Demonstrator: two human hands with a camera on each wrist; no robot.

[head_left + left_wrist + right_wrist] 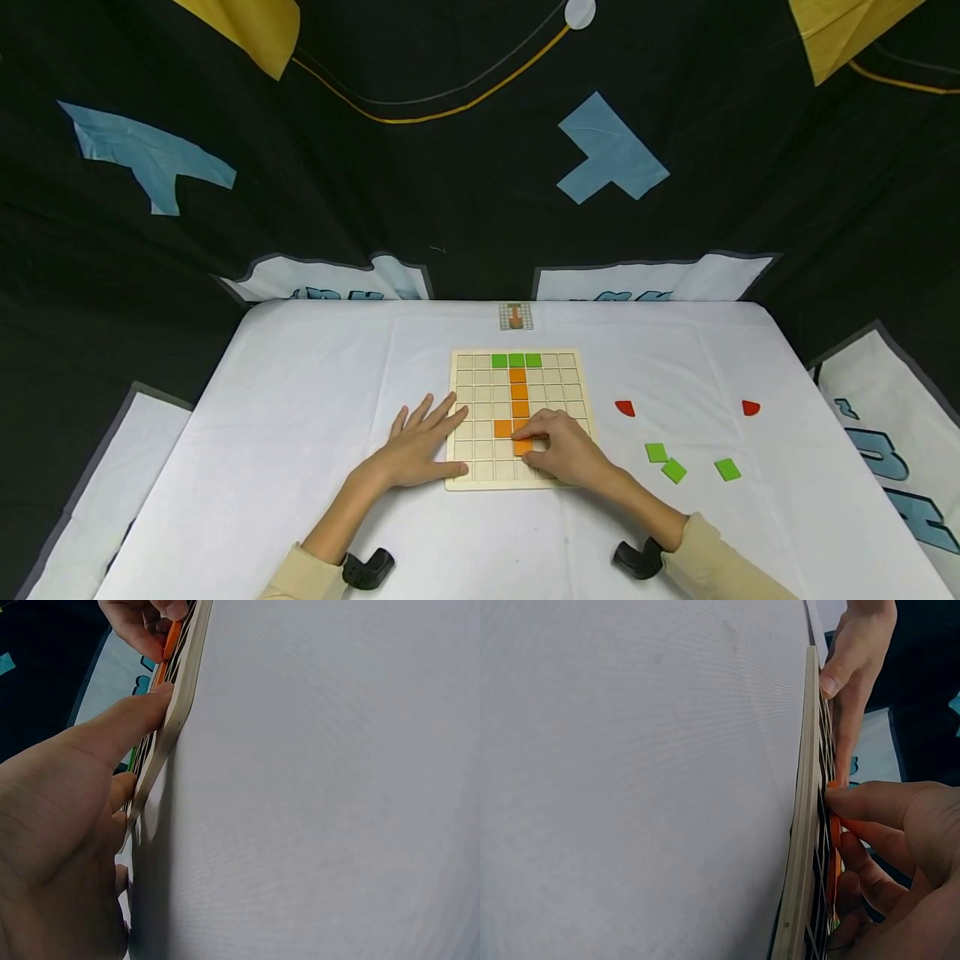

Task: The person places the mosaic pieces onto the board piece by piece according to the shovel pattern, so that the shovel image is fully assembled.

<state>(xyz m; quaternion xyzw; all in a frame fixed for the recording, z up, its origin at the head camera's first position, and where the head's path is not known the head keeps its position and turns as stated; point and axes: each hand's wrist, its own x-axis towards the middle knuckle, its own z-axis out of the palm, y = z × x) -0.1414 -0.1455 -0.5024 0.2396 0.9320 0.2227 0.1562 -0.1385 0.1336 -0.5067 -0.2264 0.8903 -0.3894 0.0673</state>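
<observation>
A square wooden grid board (pixel 480 473) lies on the white table. Green tiles (pixel 517 361) fill three cells of its top row, and a column of orange tiles (pixel 519 392) runs down below them. One more orange tile (pixel 502 428) sits left of the column. My right hand (pixel 566 450) pinches an orange square tile (pixel 522 448) between thumb and fingers at the column's lower end; in the right wrist view this orange tile (pixel 835 825) is slightly tilted against the board. With fingers spread, my left hand (pixel 412 450) rests on the board's left edge, its thumb near the lower corner.
Right of the board lie loose green tiles (pixel 656 452) and two red rounded pieces, one nearer (pixel 625 408) and one farther (pixel 751 407). A small pattern card (pixel 516 316) lies at the table's back edge. Behind the table hangs a dark curtain (pixel 480 208).
</observation>
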